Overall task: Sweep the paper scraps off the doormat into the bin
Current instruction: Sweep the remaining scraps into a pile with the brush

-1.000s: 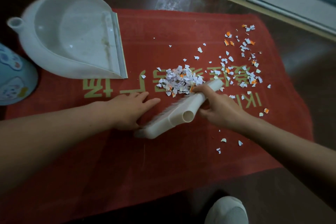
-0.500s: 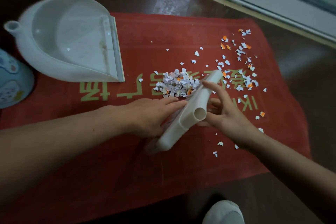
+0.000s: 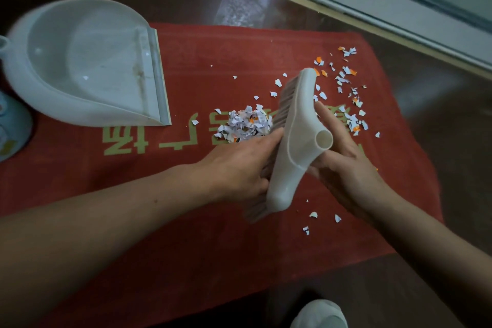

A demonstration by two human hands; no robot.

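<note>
A white brush (image 3: 295, 141) is held up off the red doormat (image 3: 186, 221), tilted, just to the 3 o'clock side of the mat's middle, with both hands sandwiching it. The left hand (image 3: 239, 168) lies against the bristles (image 3: 286, 104), its fingers stretched flat along them and narrow together. The right hand (image 3: 343, 160) backs the plastic spine from the 3 o'clock side, its fingers straight and slightly spread; its thumb is hidden behind the brush's round handle socket.

The paper scraps (image 3: 245, 124) are gathered in a heap at the centre of the mat, touching the gold lettering and just beside the left fingertips, at 9 o'clock of the bristles. More loose scraps (image 3: 346, 80), white and orange, are strewn toward 2 o'clock, and a few stray bits (image 3: 314, 214) lie at 5 o'clock.

The white dustpan (image 3: 87, 66) sits at 10 o'clock, its lip on the mat and facing the heap, well apart from it. The blue bin (image 3: 16, 125) shows partly at the 9 o'clock edge. A white shoe (image 3: 319, 314) is at 6 o'clock, a door frame (image 3: 399, 5) at 1 o'clock.
</note>
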